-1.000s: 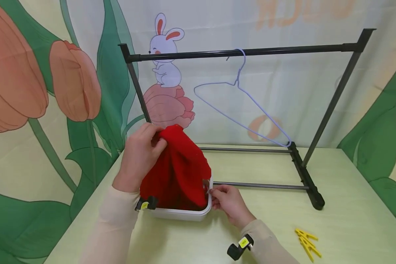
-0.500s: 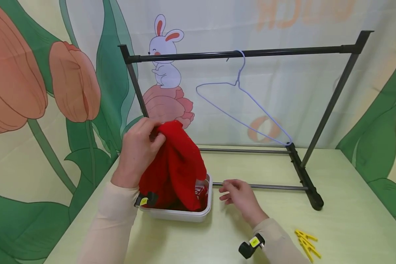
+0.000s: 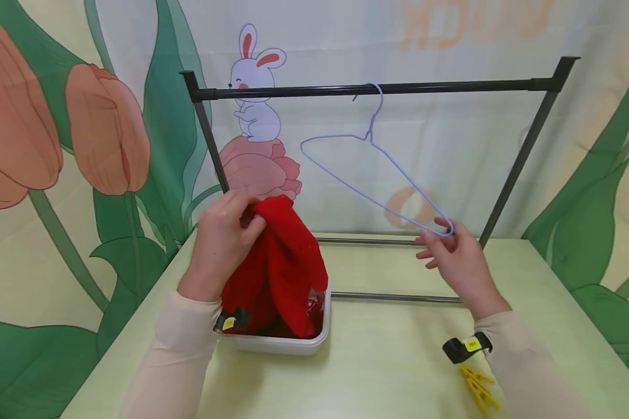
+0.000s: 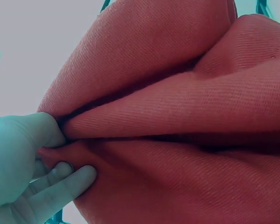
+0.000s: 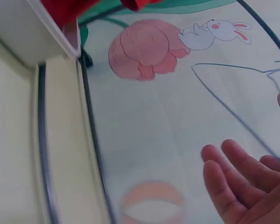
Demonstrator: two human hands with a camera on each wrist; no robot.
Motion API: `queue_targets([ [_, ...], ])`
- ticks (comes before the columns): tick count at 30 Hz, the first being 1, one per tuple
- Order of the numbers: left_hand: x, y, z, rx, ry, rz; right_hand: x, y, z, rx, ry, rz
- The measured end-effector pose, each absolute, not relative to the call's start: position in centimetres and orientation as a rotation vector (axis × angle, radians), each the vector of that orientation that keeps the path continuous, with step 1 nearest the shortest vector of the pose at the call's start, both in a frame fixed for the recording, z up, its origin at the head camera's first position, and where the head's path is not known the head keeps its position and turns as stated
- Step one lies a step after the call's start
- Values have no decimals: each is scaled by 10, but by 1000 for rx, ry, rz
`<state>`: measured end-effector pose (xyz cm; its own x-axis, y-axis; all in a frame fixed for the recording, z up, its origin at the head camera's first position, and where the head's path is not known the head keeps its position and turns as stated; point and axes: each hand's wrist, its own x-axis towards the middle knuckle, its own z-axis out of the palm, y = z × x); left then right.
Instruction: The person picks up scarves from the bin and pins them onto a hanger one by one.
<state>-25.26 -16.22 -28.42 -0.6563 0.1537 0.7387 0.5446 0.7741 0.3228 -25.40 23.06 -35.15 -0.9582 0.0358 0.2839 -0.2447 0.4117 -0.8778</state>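
Observation:
My left hand [image 3: 221,244] pinches the top of a red cloth [image 3: 280,262] and holds it up, its lower part hanging into a white plastic tub [image 3: 288,347]. In the left wrist view, thumb and fingers nip the folded fabric [image 4: 177,107] at its edge. A lilac wire hanger [image 3: 371,132] hangs by its hook from the rack's top bar. My right hand [image 3: 460,259] is at the hanger's lower right corner, which lies between thumb and fingers. The right wrist view shows that hand's fingers [image 5: 238,163] loosely extended, thumb apart from them.
A black garment rack [image 3: 461,88] stands on the pale table [image 3: 382,355], its thin lower bars behind the tub. Yellow clothespins [image 3: 478,389] lie at the front right by the right sleeve. Behind hangs a printed curtain [image 3: 340,52] with tulips and a rabbit.
My right hand has left the tub's right side and moved right and up to the hanger's corner. The left hand still holds the red cloth over the tub.

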Motion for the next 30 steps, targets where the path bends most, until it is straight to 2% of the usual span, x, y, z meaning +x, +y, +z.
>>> queue_targets([
  [6, -252, -160, -288, -523, -2257, -696, -262, 238, -322, 257, -2572, 1077],
  [12, -251, -160, -289, -518, -2270, -710, -263, 235, -314, 321, -2525, 788],
  [21, -250, -160, -289, -501, -2280, -709, -259, 231, -310, 291, -2309, 784],
  [30, -251, -162, -291, -486, -2266, -703, -242, 241, -292, 337, -2241, 1029],
])
